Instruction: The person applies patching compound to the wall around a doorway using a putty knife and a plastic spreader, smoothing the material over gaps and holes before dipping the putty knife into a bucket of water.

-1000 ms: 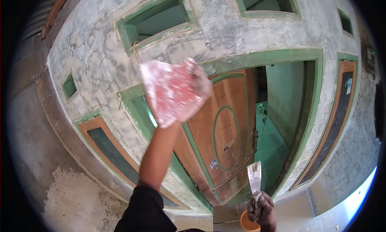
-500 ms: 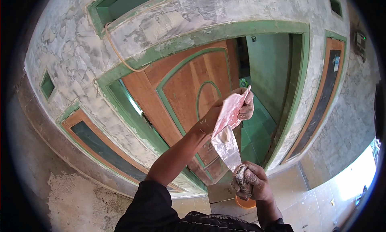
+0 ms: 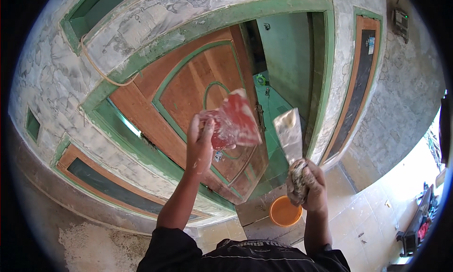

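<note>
My left hand point(image 3: 202, 142) grips a flat red plastic filler spreader point(image 3: 240, 118) smeared with whitish paste, thumb on its face. The spreader is tilted in front of the wooden door and slightly blurred. To its right, my right hand point(image 3: 311, 184) is closed round the crusted handle of a putty knife point(image 3: 289, 133). Its broad metal blade points up, with some pale paste near the tip. Blade and spreader are apart. Both hands are dusted with dried paste.
Below my right hand an orange bucket point(image 3: 285, 210) stands on the tiled floor. A brown door point(image 3: 188, 97) stands ajar within a green frame point(image 3: 226, 12). Patchy grey plaster covers the wall point(image 3: 52, 64). A cable point(image 3: 106, 78) hangs at upper left; dark clutter point(image 3: 417, 225) lies far right.
The spreader has moved left and been turned, its red face now showing. The putty knife has come away from it and risen to the right. My view has shifted, uncovering more of the bucket.
</note>
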Action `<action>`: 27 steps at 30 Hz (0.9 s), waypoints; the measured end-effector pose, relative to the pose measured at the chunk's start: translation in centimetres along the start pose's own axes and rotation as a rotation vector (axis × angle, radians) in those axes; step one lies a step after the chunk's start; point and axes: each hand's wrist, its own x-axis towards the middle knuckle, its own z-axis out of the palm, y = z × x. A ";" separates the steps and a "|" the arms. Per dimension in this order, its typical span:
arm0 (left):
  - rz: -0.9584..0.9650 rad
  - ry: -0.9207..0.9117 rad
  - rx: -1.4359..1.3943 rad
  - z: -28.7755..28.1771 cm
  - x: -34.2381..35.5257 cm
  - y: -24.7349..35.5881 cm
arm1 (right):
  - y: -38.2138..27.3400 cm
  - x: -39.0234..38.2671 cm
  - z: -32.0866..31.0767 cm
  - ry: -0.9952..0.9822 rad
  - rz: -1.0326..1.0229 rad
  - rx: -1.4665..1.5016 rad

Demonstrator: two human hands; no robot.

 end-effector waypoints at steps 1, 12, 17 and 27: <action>-0.005 0.000 -0.005 0.0 -0.4 0.2 | 0.7 -0.6 -0.3 0.020 0.070 -0.006; 0.364 -0.313 0.723 -1.5 -6.3 -1.8 | 1.3 0.3 -0.3 0.040 0.173 -0.060; -0.163 -0.186 0.087 -0.9 -6.0 -0.7 | 1.0 0.3 -0.7 0.117 -0.030 -0.256; -0.503 -0.221 -0.212 -1.1 -4.8 1.6 | 4.3 -1.2 -5.3 0.260 -0.536 -1.182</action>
